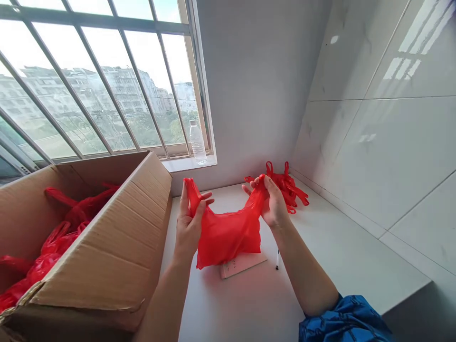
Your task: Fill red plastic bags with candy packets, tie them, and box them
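Note:
I hold a red plastic bag (228, 235) up above the white counter (342, 256). My left hand (189, 219) is closed on one handle of the bag. My right hand (271, 202) pinches the other handle, and the bag hangs spread between them. Behind my right hand lies a pile of red bags (289, 186) in the corner of the counter. A white flat thing (241, 266) lies on the counter under the hanging bag, partly hidden by it.
An open cardboard box (117, 247) with more red bags (53, 242) inside stands at the left. A clear plastic bottle (197, 141) stands on the window sill. A barred window (99, 80) is at the left, a tiled wall (384, 133) at the right. A small dark pen (277, 260) lies by my right forearm.

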`<state>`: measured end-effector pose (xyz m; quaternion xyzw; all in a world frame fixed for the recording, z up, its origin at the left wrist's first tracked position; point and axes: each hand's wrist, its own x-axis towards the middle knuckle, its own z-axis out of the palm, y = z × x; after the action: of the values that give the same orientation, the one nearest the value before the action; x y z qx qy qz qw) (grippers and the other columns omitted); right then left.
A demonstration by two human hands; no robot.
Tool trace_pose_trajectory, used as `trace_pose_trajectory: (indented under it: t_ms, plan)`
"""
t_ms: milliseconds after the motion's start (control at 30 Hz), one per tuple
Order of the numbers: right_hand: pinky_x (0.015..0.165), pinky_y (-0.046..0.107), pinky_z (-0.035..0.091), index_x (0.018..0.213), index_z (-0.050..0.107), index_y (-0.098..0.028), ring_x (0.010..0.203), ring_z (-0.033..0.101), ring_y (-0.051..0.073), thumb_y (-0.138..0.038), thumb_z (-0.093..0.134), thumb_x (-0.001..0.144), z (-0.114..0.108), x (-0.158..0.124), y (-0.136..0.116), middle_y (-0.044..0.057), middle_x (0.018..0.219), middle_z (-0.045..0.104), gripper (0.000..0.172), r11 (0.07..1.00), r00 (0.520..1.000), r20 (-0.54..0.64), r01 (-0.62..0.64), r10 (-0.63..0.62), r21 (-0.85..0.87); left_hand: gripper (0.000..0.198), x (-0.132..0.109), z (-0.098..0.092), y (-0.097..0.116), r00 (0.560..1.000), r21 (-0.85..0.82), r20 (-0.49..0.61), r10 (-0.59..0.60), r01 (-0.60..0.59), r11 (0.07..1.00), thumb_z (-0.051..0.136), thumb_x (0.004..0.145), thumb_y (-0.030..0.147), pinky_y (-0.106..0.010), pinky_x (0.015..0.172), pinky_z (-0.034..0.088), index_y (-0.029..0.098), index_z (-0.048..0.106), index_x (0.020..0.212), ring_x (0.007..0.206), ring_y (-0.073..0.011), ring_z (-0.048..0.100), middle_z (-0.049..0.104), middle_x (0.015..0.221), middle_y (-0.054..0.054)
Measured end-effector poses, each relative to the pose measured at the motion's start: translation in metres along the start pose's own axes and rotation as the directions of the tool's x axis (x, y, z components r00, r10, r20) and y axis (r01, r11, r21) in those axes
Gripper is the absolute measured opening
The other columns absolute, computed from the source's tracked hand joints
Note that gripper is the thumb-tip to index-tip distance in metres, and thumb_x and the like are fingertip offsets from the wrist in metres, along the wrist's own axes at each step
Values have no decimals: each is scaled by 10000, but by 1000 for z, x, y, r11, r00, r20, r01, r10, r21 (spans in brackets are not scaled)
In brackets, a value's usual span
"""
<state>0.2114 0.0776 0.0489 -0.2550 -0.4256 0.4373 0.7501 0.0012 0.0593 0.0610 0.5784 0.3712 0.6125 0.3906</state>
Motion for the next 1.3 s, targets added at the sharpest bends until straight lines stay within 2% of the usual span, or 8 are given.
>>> trace_pose_trajectory:
  t_ms: [167,367,500,600,800,967,1133,1300]
  plan:
    - [920,423,573,1267,583,-323,1122,644,206,-468,577,937,6,-8,1,47,1363,603,361,998,983,182,-8,20,-67,562,2,-2,-9,996,-61,63,-60,64,996,536,951,492,-256,624,493,359,422,1485,535,-87,434,598,762,25]
    - [918,379,556,1413,509,-326,1088,642,214,-424,806,755,18,-28,16,74,1483,497,728,896,795,505,-107,338,-431,869,-4,-2,-36,876,-84,407,-258,318,944,247,855,840,-256,481,330,224,613,1347,498,-116,306,413,569,19]
    - [846,363,549,1155,710,-241,951,667,215,-484,699,842,27,-36,34,63,1079,713,396,892,777,496,-182,388,-413,954,-4,-6,-46,802,16,529,-279,319,948,198,830,869,-265,502,321,172,629,1317,514,-125,314,406,568,14]
    - [661,304,503,1116,731,-219,571,548,142,-476,625,895,26,-34,44,-40,571,580,355,898,805,404,-351,435,-267,675,-3,-7,-40,802,89,544,-247,238,967,453,919,668,-256,603,393,226,482,1428,610,-130,438,542,708,0]
    - [456,230,321,1066,688,-216,477,365,83,-400,605,857,21,-25,47,8,790,672,291,859,836,235,-512,496,9,600,-2,-5,-35,844,-36,424,-329,378,925,623,898,369,-256,707,426,272,323,1408,628,-108,467,551,738,47]
    - [548,240,401,884,651,-206,568,429,109,-372,535,900,15,-26,35,-6,730,620,204,914,849,393,-226,354,-336,430,0,-6,-36,791,-62,411,-454,521,852,583,902,447,-257,675,431,254,504,1278,640,-124,501,530,710,35]
    - [612,265,468,975,681,-227,612,488,100,-267,547,905,9,-29,21,27,976,646,157,789,860,481,174,169,-588,502,2,-11,-32,853,94,409,-324,314,945,650,877,484,-235,626,408,250,566,1313,647,-116,489,539,750,22]
    - [752,297,539,1111,623,-250,849,625,151,-229,597,900,11,-31,18,38,1050,628,213,733,851,522,315,65,-604,423,1,-12,-34,841,226,473,-263,173,959,688,855,421,-263,683,457,234,666,1233,745,-162,580,649,840,-18]
